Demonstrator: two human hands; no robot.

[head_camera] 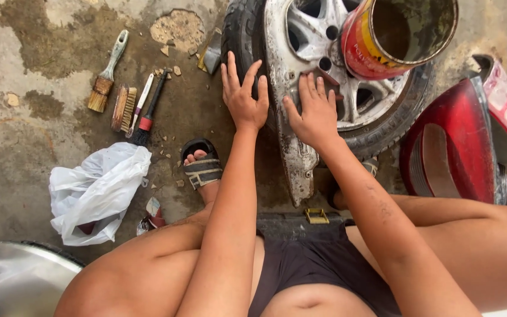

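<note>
Lying on the stained concrete floor [24, 164] at far left are worn paint brushes [125, 105], within reach. My left hand [243, 97] rests flat, fingers spread, on the black tyre [237, 35], steadying it; my right hand [315, 111] presses open-palmed on the scuffed silver alloy wheel [324, 64], gripping nothing.

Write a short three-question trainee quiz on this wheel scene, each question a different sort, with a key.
1. True or false: the left hand rests on the tyre.
2. Multiple choice: the right hand lies flat on A) the open can, B) the silver wheel rim, C) the white plastic bag.
3. Fill in: the brushes lie on the concrete floor to the person's ____.

Key: 1 true; 2 B; 3 left.
</note>
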